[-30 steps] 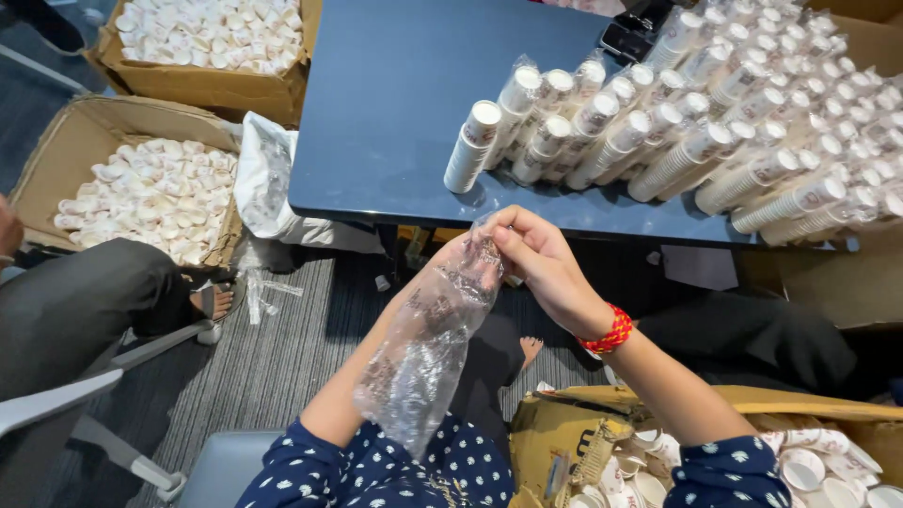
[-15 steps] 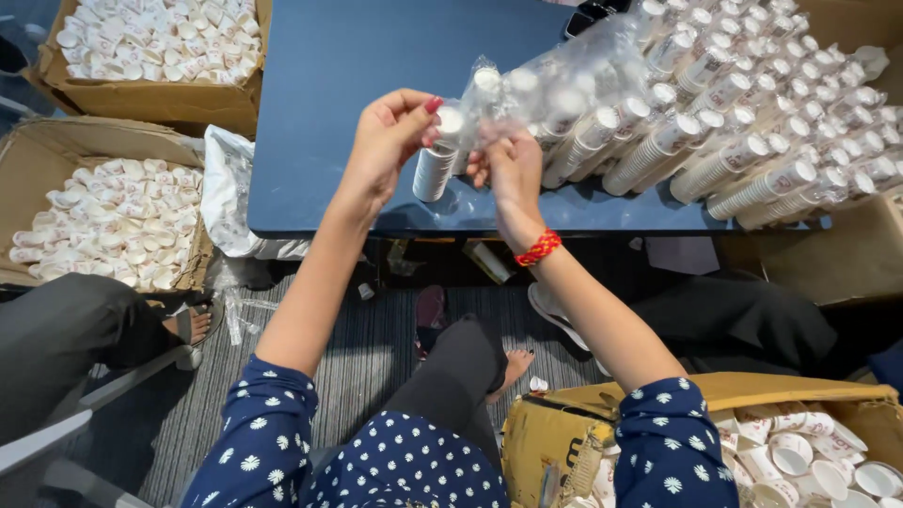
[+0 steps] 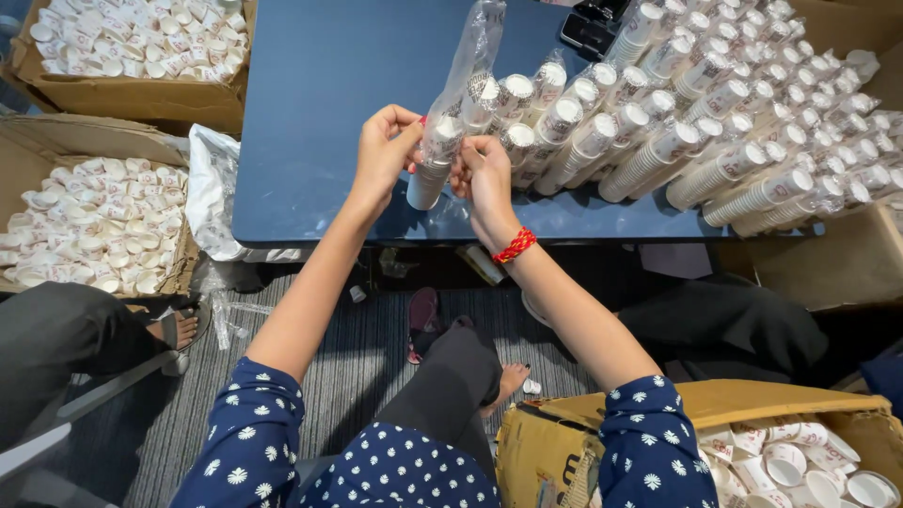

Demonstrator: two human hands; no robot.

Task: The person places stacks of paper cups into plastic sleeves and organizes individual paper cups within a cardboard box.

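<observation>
Bagging a cup stack is the step I'd call here — both hands up at the near edge of the table (image 3: 310,113), working a clear bag (image 3: 470,56) down over a stack (image 3: 433,165) of paper cups. Left hand (image 3: 384,155) pinches the bag and stack from the left, fingers curled tight on it. Right hand (image 3: 486,179) grips from the right, w/ a red band (image 3: 514,245) on the wrist; fingers closed round the film too.

The stack sits between the two hands, just above the table's near edge, left of the big pile of bagged stacks (image 3: 715,122) lying across the table's right half. Long axis runs near-left to far-right, tilted a bit: one end points down toward me, the other up and away. The bag's slack end trails off far past the top — floppy, empty there. Which end of the bag is the open one I can't tell.

Next move, my read: film needs to slide fully along the stack w/o cups shifting, so both grips must hold steady while the film is pulled along that axis.

Boxes of loose cups (image 3: 94,235) sit left, more at far left (image 3: 141,42) and near right (image 3: 800,461).
</observation>
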